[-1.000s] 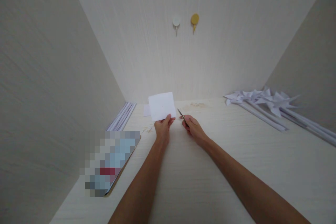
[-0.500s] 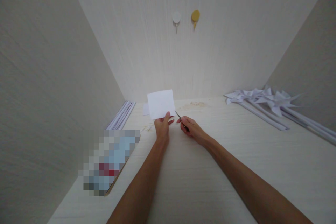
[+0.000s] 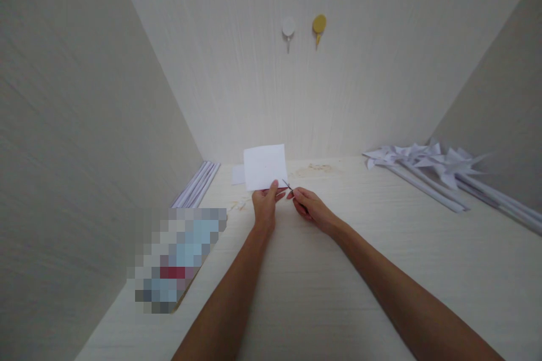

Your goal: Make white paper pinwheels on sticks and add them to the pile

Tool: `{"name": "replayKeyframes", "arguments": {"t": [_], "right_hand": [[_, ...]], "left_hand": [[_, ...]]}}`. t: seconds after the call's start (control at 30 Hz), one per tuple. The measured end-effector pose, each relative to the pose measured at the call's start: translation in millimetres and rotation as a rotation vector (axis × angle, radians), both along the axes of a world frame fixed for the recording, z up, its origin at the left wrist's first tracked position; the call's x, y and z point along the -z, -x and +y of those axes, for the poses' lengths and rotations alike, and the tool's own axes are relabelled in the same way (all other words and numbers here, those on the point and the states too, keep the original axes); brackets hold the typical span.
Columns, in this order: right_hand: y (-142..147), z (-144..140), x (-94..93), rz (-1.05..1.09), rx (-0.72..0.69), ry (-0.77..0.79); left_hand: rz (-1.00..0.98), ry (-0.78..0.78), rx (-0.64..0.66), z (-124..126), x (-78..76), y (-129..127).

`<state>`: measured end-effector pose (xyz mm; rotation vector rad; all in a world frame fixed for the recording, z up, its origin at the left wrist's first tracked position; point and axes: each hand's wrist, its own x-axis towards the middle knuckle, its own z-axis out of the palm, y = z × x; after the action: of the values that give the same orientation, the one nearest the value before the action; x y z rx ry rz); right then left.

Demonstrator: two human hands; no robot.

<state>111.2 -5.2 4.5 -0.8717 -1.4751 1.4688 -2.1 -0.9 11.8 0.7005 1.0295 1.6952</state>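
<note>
The left hand (image 3: 265,203) pinches the white paper (image 3: 265,166) by its lower edge, upright above the worktop (image 3: 339,271). The right hand (image 3: 309,207) grips small scissors (image 3: 288,185) — tips pointing up-left, touching the paper's lower right corner.

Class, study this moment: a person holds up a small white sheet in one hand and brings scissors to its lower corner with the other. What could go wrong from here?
1. The scissors meet the white sheet right beside the left hand, so its fingertips could be nicked.
2. The sheet is pinched only at its bottom edge and stands free, so it may flex and the cut wander.
3. The right hand hides most of the scissors, making aim harder to judge.
</note>
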Motion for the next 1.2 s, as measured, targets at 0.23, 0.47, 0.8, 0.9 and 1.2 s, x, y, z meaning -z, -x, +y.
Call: {"name": "replayKeyframes", "arguments": {"t": [0.23,0.47,0.8,0.9,1.2], "right_hand": [[0.4,0.2,0.4,-0.005,0.011,0.003],[0.0,0.8,0.2,-0.023,0.020,0.001],[1.0,-2.8,-7.1,-0.049,0.019,0.033],[0.9,-2.2,-6.5,-0.050,0.019,0.039],[1.7,-1.6,-6.4,-0.062,0.035,0.043]], "left_hand": [[-0.004,0.001,-0.012,0.3,-0.9,0.0],[0.015,0.002,-0.014,0.8,0.8,0.7],[0.027,0.005,-0.015,1.0,0.9,1.6],[0.033,0.011,-0.020,0.5,0.7,1.7],[0.024,0.017,-0.011,0.8,0.6,1.4]]}}
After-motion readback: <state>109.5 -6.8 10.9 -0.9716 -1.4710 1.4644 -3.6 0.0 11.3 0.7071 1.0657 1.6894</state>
